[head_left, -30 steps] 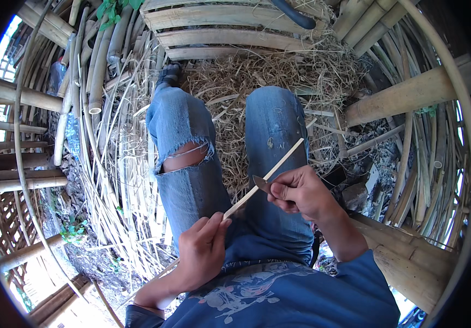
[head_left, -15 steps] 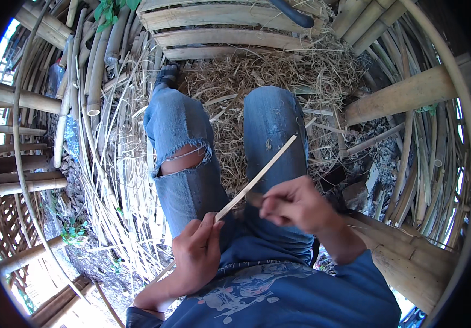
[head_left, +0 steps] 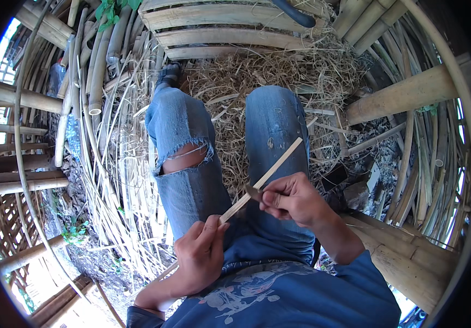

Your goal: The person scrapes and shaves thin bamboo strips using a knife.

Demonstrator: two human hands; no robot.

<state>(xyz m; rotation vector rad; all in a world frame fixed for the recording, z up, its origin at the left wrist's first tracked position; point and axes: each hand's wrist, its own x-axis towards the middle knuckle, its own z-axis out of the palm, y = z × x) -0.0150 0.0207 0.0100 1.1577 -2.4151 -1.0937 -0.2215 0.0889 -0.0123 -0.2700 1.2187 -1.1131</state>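
- Since a second ago, right hand (head_left: 293, 201) and small blade (head_left: 253, 192) have shifted down toward the left hand (head_left: 200, 251); the bamboo strip (head_left: 279, 162) lies at nearly the same slant.
- Both hands are closed: the left around the strip's near end, the right pinching the blade, which meets the strip partway along.
- That strip lies slantwise above the jeans (head_left: 183, 117), its far tip over their right leg.
- It probably handles as light and springy-stiff, with edges that could splinter; its near end, clear of the blade, seems the best hold.
- Counted: one held strip, one blade, two hands; beyond the jeans, one slatted panel (head_left: 224, 37) showing four slats and one dark curved bar (head_left: 295, 13); left of the jeans, loose strips (head_left: 129, 180) too tangled to count.
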